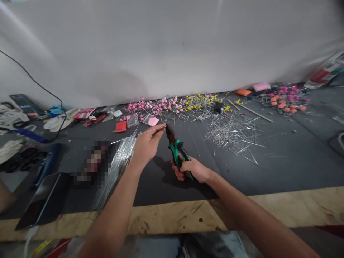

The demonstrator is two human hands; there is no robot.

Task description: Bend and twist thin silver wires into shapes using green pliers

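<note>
1. L hand (148, 145): fingers pinching a thin wire (117, 141), end at tip of pliers (176, 145); can't tell if cut.
2. R hand (192, 169): fingers wrapped round pliers' handles.
3. Left of pliers: bundle of long wires (115, 168), prob. uncut, so plenty left.
4. Right of pliers: pile of short wires (233, 134), prob. cut already.
5. Beyond pliers, tabletop's (242, 179) far side: pink-headed pins (158, 104) & yellow-headed pins (199, 101), seemingly done.

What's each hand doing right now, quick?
Left hand: closed, pinching a thin wire near the pliers' tip.
Right hand: closed around the handles of the green-and-black pliers.
</note>
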